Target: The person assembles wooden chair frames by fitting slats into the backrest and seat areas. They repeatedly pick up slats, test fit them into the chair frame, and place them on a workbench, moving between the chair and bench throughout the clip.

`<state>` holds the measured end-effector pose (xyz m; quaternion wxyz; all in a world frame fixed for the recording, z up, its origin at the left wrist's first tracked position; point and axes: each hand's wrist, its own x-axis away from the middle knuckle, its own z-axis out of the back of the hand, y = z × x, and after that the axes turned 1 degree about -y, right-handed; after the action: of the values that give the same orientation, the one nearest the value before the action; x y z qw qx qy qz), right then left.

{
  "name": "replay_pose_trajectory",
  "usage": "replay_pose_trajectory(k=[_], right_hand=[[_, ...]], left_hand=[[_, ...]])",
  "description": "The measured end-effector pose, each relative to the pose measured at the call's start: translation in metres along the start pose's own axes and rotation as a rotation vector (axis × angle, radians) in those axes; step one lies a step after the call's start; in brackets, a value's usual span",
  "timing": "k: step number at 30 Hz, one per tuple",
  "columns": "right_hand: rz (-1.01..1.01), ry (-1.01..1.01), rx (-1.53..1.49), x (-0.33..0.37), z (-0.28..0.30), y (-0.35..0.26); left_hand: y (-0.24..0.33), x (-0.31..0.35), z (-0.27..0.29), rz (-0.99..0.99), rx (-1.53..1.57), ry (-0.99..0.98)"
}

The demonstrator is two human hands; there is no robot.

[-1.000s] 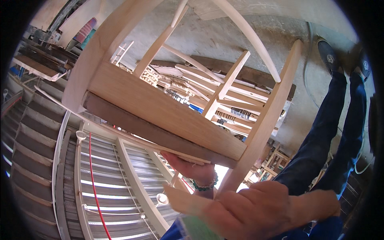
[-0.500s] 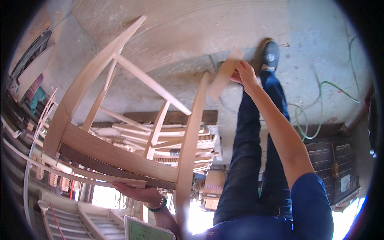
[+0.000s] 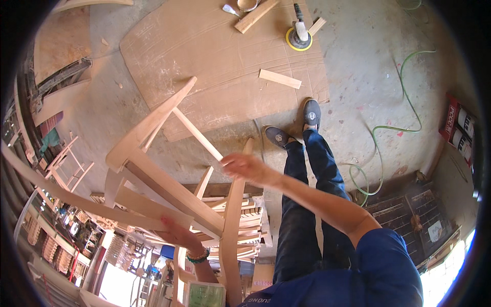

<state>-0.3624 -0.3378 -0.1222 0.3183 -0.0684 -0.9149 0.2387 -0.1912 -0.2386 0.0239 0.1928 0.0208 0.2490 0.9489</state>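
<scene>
A bare wooden chair frame [image 3: 174, 189], with curved legs and a thin stretcher, is held tilted in front of me on the left. My left hand [image 3: 179, 235], with a beaded bracelet at the wrist, grips it low, by a curved slat; part of the fingers is hidden behind the wood. My right hand [image 3: 248, 169] is closed at the joint where the stretcher meets the near leg, its fingertips slightly blurred. A thin flat wooden strip [image 3: 280, 78] lies on the cardboard, away from both hands.
A cardboard sheet [image 3: 204, 56] covers part of the concrete floor. On it rest a round sander [image 3: 299, 38] and a wood block [image 3: 255, 16]. A green hose [image 3: 381, 153] curls at right. Stacked wooden parts [image 3: 250, 225] stand below the frame, near a dark slatted panel [image 3: 409, 215].
My right hand has let go of the wooden strip and moved left to the chair frame. The strip now lies on the cardboard. The frame has tilted, and my feet are closer together.
</scene>
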Motion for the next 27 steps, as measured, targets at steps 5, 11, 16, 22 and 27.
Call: replay_pose_trajectory(k=[5, 11, 16, 22, 27], right_hand=[[0.431, -0.096, 0.056, 0.025, -0.082, -0.113], [0.129, -0.220, -0.329, 0.031, -0.056, -0.137], [0.092, -0.119, -0.478, 0.025, -0.018, -0.116], [0.155, -0.048, -0.213, 0.014, -0.041, -0.105], [0.198, 0.027, -0.044, 0.001, -0.062, -0.101]], left_hand=[[0.059, 0.029, 0.004, -0.127, 0.179, -0.217], [0.077, 0.043, -0.017, -0.030, 0.343, -0.533], [0.068, 0.034, -0.005, 0.207, 0.329, -0.496], [0.052, 0.052, -0.011, 0.279, 0.475, -0.492], [0.045, 0.060, -0.007, 0.342, 0.572, -0.659]])
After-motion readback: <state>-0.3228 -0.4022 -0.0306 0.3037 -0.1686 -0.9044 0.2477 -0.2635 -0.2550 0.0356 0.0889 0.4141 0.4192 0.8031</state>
